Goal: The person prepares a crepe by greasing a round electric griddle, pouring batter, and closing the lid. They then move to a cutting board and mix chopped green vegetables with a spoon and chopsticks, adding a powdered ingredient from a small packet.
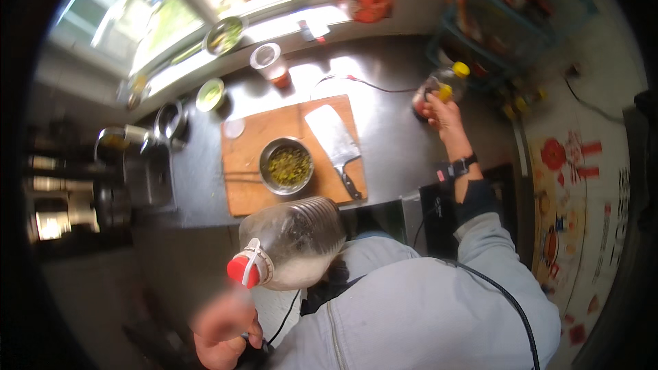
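Observation:
My right hand (444, 116) reaches to the back right of the counter, its fingers closed around the top of a yellow-capped bottle (421, 101) with dark contents. Right behind it stands another clear bottle with a yellow cap (460, 69). Close to my body hangs a large clear ribbed plastic jug (295, 236), tilted, its red cap pointing down-left. A white strap runs over the cap toward my blurred left hand (226, 329), whose curled fingers appear to grip it. A metal bowl (262, 173) of chopped green vegetables rests on the wooden cutting board (240, 199), beside a cleaver (332, 133).
Chopsticks (241, 177) lie left of the bowl. Behind the board stand a small green-filled bowl (210, 94) and a plastic cup (269, 62). A sink (149, 178) is at left; a teal shelf rack (493, 24) fills the back right. A cable (370, 84) crosses the counter.

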